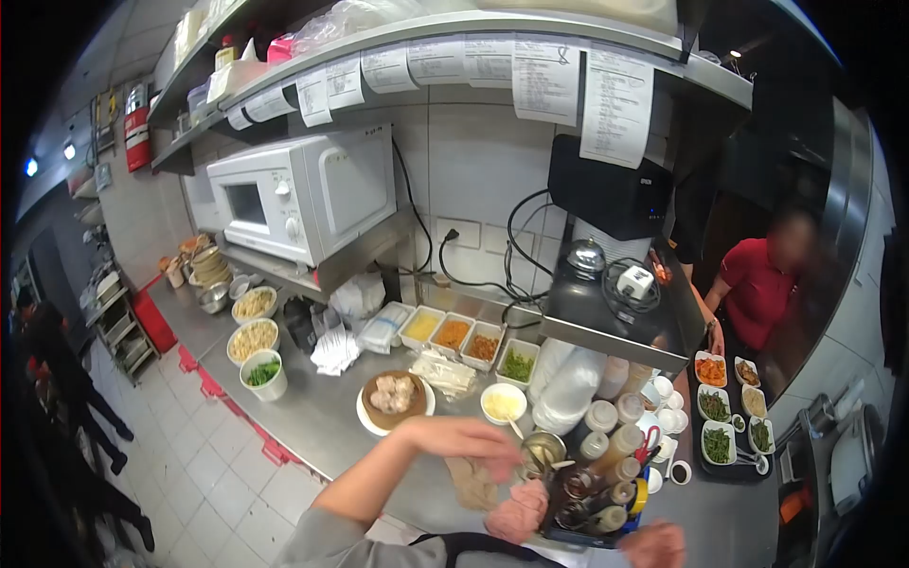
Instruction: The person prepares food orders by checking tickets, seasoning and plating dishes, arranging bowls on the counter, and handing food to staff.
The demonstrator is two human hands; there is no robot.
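Brown cloth (473, 488) and pink cloth (518, 512) lie on the surface (317, 402), the brown one below the person's left hand (466, 443), near a metal pot (542, 449); the right hand (653, 547) is beside a bottle caddy (570, 540). Whether either blurred hand grasps anything cannot be told.

On my feed I can read EPSON on the black printer (606, 199); the hanging slips' (543, 90) print is too small.
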